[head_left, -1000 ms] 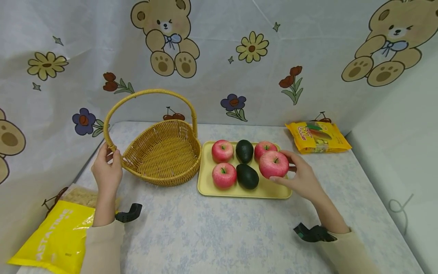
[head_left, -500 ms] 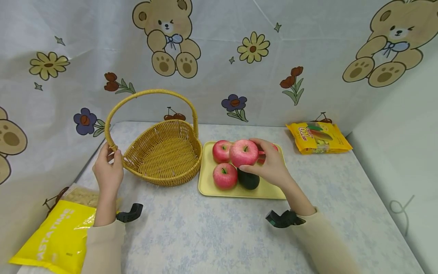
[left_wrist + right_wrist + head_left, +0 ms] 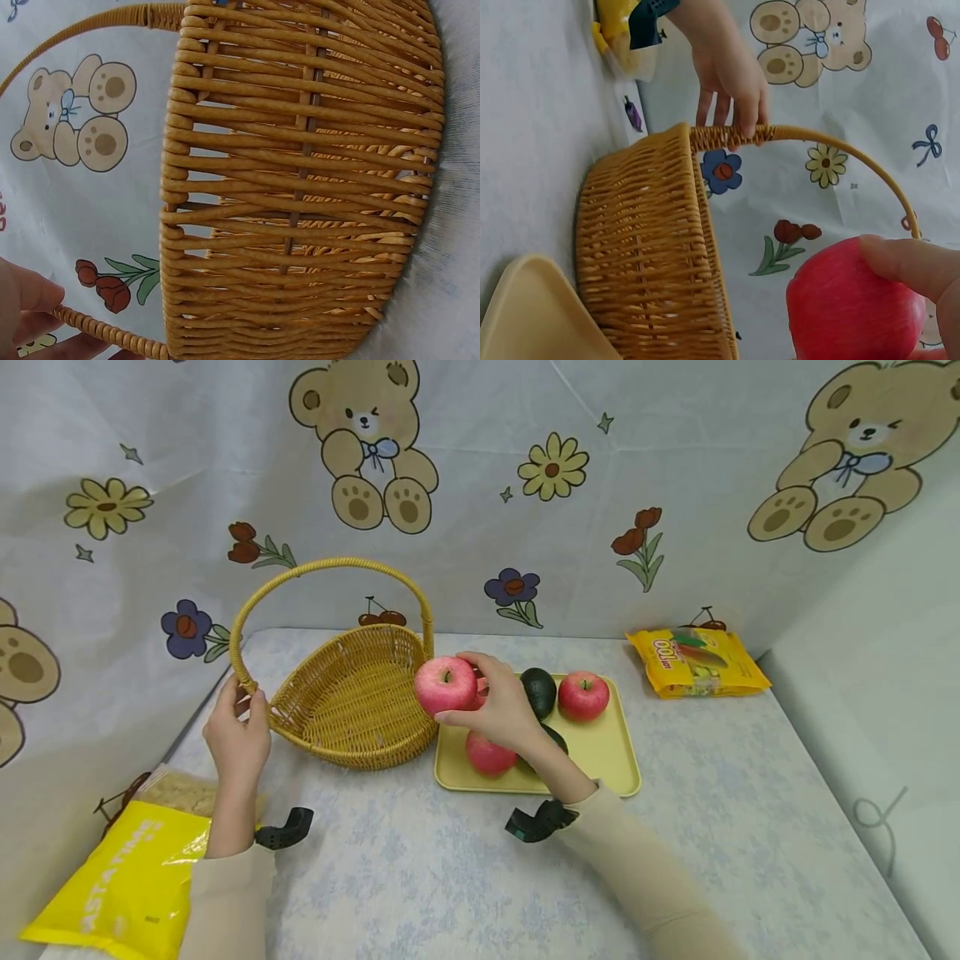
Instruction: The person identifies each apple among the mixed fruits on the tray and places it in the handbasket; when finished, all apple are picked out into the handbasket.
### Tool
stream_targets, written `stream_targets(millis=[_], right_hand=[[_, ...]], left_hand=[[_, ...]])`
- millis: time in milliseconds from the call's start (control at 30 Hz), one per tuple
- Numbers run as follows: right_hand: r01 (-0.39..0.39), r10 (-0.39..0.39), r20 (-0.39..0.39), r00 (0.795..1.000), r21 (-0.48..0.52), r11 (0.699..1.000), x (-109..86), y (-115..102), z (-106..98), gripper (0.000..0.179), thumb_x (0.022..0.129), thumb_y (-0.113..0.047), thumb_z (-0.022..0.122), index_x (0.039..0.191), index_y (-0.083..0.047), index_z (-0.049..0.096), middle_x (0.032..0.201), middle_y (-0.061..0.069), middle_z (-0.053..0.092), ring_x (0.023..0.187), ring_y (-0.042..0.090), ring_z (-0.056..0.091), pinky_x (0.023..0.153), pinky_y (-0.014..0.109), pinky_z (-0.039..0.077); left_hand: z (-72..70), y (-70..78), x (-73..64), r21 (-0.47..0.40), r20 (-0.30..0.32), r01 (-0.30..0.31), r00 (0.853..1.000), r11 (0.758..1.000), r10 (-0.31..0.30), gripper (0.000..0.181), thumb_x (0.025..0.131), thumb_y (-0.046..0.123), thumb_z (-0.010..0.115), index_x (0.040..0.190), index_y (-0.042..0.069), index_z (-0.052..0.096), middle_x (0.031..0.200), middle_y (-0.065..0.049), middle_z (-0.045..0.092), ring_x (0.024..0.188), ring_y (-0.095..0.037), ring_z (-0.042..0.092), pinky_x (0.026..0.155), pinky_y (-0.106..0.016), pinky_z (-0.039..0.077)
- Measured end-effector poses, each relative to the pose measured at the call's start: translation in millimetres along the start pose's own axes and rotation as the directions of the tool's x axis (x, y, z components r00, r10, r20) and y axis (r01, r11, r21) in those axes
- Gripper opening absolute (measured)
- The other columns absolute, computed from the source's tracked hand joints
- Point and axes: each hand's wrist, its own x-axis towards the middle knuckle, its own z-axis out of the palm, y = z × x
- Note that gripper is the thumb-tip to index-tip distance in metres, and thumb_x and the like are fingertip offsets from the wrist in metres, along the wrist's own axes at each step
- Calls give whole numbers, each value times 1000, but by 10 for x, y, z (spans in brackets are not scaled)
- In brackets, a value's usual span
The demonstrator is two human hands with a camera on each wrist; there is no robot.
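My left hand (image 3: 238, 731) grips the lower left part of the arched handle on a yellow wicker basket (image 3: 360, 693). In the left wrist view, thumb and fingers close round the wrapped handle (image 3: 105, 330) just above the rim. A red apple (image 3: 446, 684) is pinched between thumb and fingers of my right hand (image 3: 501, 703), held up at the basket's right rim and over the left end of a pale yellow tray (image 3: 600, 760). Inside the basket only the woven bottom shows. On the tray lie two dark green avocados (image 3: 538, 692), an apple (image 3: 583, 696) at the right, and another (image 3: 490, 753) partly under my hand.
A yellow pasta bag (image 3: 123, 868) lies by my left forearm. At the back right is a yellow snack packet (image 3: 697, 662). Behind the table hangs a cloth (image 3: 465, 468) printed with bears and flowers. A white wall (image 3: 892, 710) borders the right side.
My right hand has carried the apple left, from above the tray's right end to the basket's right rim. My left hand has stayed on the handle.
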Motion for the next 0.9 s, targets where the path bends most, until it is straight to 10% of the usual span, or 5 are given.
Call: stream_targets(millis=[400, 900], right_hand=[[82, -80, 60, 995, -38, 996, 384, -189, 596, 84, 70, -34, 87, 141, -14, 47, 139, 3, 54, 124, 23, 48, 99, 42, 47], [-5, 20, 80, 997, -186, 982, 686, -195, 1124, 80, 74, -35, 85, 140, -10, 47, 132, 4, 59, 119, 24, 53, 95, 34, 50]], left_hand=[[4, -11, 3, 11, -1, 18, 1000, 1000, -18, 43, 103, 25, 43, 145, 15, 47, 138, -14, 57, 124, -31, 56, 101, -52, 49], [26, -6, -5, 29, -26, 3, 1000, 1000, -2, 41, 103, 23, 44, 142, 13, 50, 137, -14, 58, 121, -32, 59, 99, -53, 50]])
